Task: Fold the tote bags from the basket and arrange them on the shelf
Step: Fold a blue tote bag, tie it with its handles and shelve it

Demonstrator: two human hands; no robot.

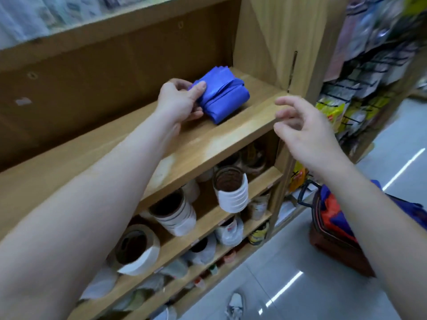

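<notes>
The basket (332, 241) on the floor seems to hold more bags, though blur hides how many, so most folding is likely left. The right hand (305, 135) hangs loose and empty at the front edge of the shelf (208, 146). Farther in, the left hand (180, 102) grips one folded blue tote bag (221, 98) lying near the shelf's right end.

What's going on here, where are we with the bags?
A person holds a folded blue tote bag on the wooden shelf, near its right end. The left hand grips the bag's left side, thumb on top. The right hand hovers in front of the shelf edge, loosely curled and holding nothing. On the floor to the right, the basket holds more red and blue fabric.
</notes>
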